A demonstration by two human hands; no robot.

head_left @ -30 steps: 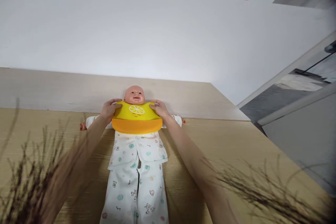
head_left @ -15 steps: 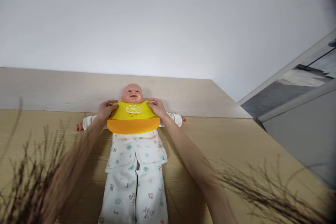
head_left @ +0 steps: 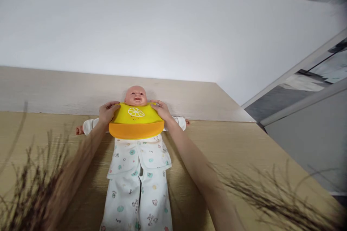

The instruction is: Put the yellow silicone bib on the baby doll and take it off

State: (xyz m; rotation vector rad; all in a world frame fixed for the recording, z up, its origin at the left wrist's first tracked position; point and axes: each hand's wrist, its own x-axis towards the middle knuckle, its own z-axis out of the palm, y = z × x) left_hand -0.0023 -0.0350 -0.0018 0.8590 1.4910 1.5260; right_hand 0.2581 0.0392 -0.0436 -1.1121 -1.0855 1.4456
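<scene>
A baby doll (head_left: 136, 95) lies on its back, arms spread, dressed in a white printed jacket (head_left: 154, 157) and matching trousers (head_left: 120, 198). Across its chest is a yellow bib (head_left: 127, 116) with a white citrus slice and an orange catch pocket (head_left: 136, 130) along the bottom. My left hand (head_left: 107, 111) pinches the bib's upper corner beside the doll's neck, on the left of the view. At the opposite upper corner, my right hand (head_left: 161, 109) is closed on the bib's edge. The parts of the bib behind the neck are hidden.
The doll rests on a wooden table (head_left: 222, 158) with a paler strip (head_left: 54, 90) along its back. A white wall panel (head_left: 173, 29) rises behind. At the right, the table's edge slants down towards a grey floor area. Dark strands of hair cross both lower corners.
The view has shifted slightly, so the scene sits a little further left. Both hands keep their places at the bib's upper corners, with hardly any movement.
</scene>
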